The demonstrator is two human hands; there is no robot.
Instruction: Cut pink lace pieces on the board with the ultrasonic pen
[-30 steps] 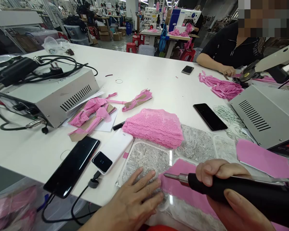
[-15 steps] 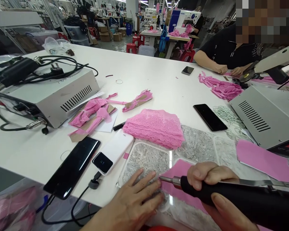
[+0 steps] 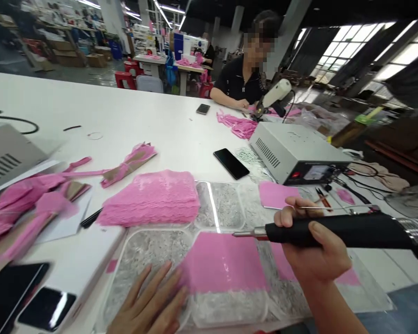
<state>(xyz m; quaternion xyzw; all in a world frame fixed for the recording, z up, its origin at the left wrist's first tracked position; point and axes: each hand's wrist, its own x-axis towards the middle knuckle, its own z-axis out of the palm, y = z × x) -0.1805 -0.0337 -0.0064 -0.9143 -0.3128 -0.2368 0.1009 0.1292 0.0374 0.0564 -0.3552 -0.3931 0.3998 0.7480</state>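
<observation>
My right hand (image 3: pixel 322 260) grips a black pen-shaped ultrasonic welder (image 3: pixel 310 230), its metal tip pointing left. That tip appears over the upper part of a flat pink fabric piece (image 3: pixel 226 266); whether it touches is hard to tell. The fabric lies on a grey marble-patterned mat (image 3: pixel 149 248). My left hand (image 3: pixel 149 301) rests palm down with fingers spread, fingertips at the fabric's left edge. Behind it sits a stack of pink lace pieces (image 3: pixel 153 199). More pink fabric (image 3: pixel 282 262) lies beneath my right hand, partly hidden.
Beyond the mat are a black phone (image 3: pixel 231 163) and a grey power box (image 3: pixel 292 150) with a meter. Bundled pink straps (image 3: pixel 130 162), a white power bank (image 3: pixel 85 264) and a dark phone (image 3: pixel 10 292) lie left. Across the table (image 3: pixel 142 116) a person (image 3: pixel 242 76) handles pink strips.
The view has swung to the right. My right hand has lifted the welder away from my left fingertips, and more of the pink piece shows. My left hand stays flat beside it.
</observation>
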